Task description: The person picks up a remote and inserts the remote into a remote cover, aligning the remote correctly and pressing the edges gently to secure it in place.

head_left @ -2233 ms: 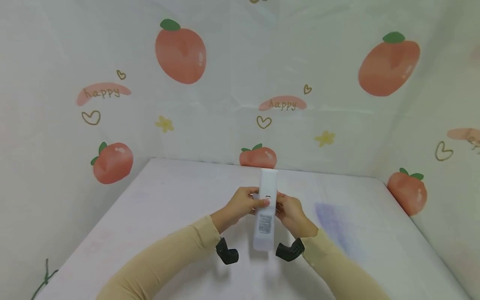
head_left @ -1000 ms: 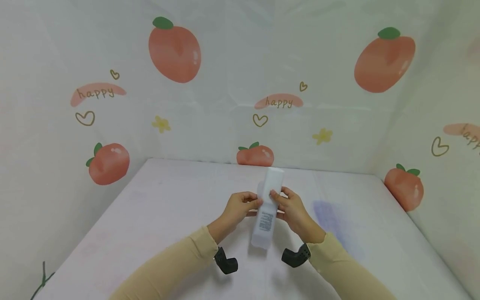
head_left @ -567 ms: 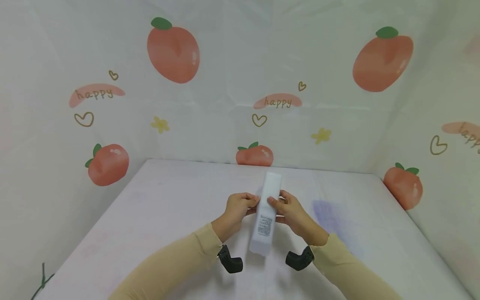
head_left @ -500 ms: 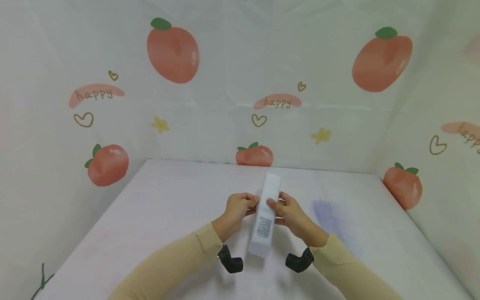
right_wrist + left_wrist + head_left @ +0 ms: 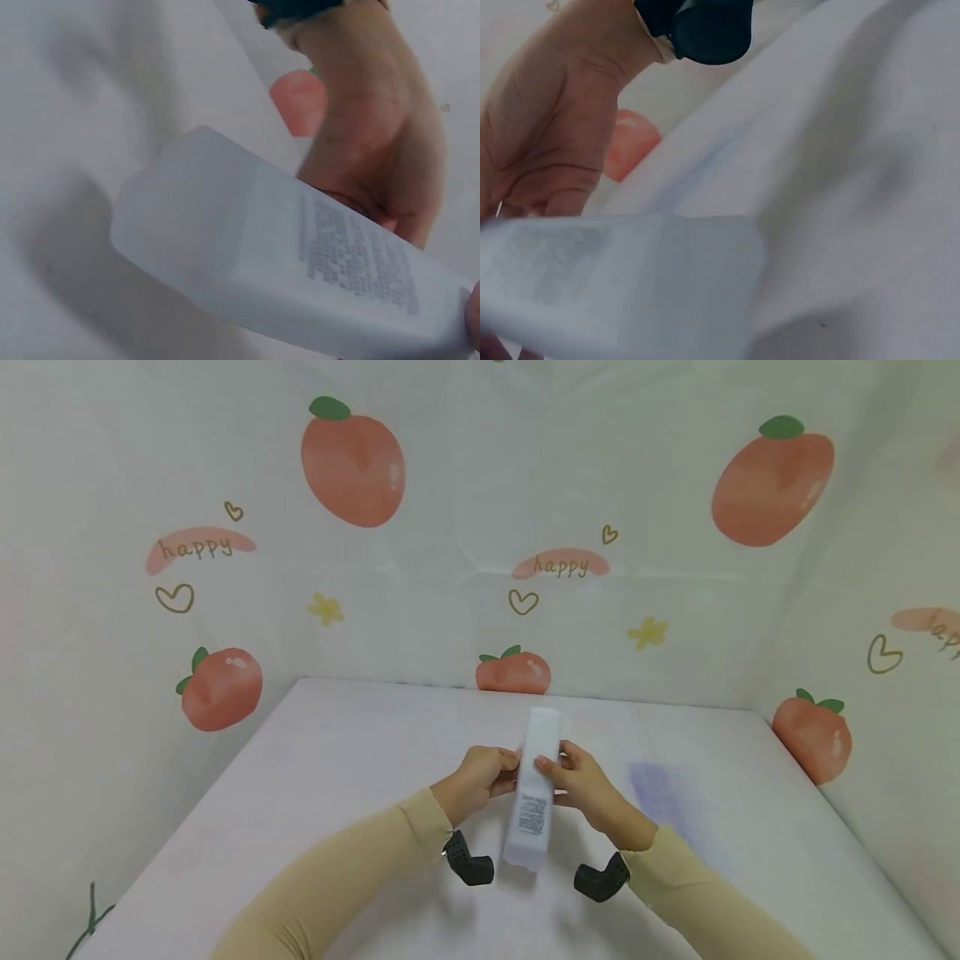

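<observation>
A long white case (image 5: 537,777) with a frosted, see-through lower end is held over the table in the head view. Small grey print covers part of its front. My left hand (image 5: 486,775) pinches the case's left edge, thumb near the middle of its length. On the other side my right hand (image 5: 592,789) grips it, thumb laid across the front face and fingers behind, partly hidden. The left wrist view shows the case (image 5: 652,277) blurred across the bottom. In the right wrist view the case (image 5: 247,247) slants, its frosted end towards the left.
A white cloth-covered table (image 5: 360,735) spreads beneath, with a faint purple stain (image 5: 663,793) on the right. White curtains (image 5: 450,485) printed with peaches surround it. Black wrist cameras (image 5: 469,860) hang below each wrist. A dark green tie (image 5: 92,914) shows at lower left.
Earlier the left thumb lay on the case's front near a small dark slot; now the right thumb lies on the front and the left hand is at the edge. Recently the case has tilted slightly.
</observation>
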The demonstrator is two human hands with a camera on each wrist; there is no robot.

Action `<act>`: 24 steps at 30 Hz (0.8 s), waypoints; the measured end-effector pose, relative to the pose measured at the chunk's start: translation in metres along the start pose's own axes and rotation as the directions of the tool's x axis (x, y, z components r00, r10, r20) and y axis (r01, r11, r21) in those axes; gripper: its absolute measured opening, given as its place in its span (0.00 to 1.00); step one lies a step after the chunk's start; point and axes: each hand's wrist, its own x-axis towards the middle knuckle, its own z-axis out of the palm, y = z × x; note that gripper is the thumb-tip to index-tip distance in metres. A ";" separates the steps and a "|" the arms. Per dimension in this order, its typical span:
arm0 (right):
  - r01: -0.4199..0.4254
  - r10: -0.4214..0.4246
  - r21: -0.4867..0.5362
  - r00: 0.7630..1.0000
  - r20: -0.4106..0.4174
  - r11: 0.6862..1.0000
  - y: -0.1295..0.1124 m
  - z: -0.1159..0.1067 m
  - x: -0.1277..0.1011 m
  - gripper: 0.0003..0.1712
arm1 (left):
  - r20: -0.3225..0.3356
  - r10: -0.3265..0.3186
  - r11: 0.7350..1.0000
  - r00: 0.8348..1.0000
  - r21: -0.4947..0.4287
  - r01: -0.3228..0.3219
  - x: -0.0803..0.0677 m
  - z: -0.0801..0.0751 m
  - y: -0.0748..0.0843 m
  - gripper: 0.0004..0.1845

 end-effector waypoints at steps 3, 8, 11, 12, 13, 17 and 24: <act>-0.015 0.016 0.051 1.000 -0.013 0.999 0.000 -0.006 0.003 0.28 | 0.066 0.024 0.999 0.998 -0.031 -0.022 -0.002 -0.003 -0.003 0.15; -0.048 0.050 0.088 0.998 -0.022 0.995 0.000 -0.010 0.006 0.29 | 0.156 0.189 0.979 0.969 0.046 -0.199 -0.005 -0.009 -0.002 0.23; -0.051 0.054 0.109 0.998 -0.020 0.993 -0.002 -0.010 0.007 0.28 | 0.196 0.240 0.955 0.951 0.130 -0.268 -0.006 -0.011 0.000 0.24; -0.047 0.049 0.113 0.999 -0.017 0.992 -0.002 -0.009 0.006 0.29 | 0.203 0.245 0.947 0.948 0.160 -0.279 -0.006 -0.011 0.000 0.24; -0.043 0.045 0.114 0.999 -0.015 0.993 -0.002 -0.008 0.006 0.28 | 0.205 0.249 0.939 0.946 0.187 -0.288 -0.006 -0.011 0.001 0.24; -0.030 0.032 0.110 0.999 -0.011 0.993 -0.003 -0.004 0.004 0.28 | 0.212 0.256 0.913 0.943 0.266 -0.308 -0.009 -0.009 0.003 0.23; -0.035 0.036 0.247 0.999 0.001 0.968 0.000 -0.003 0.001 0.37 | 0.214 0.286 0.899 0.934 0.277 -0.339 -0.012 -0.004 0.003 0.23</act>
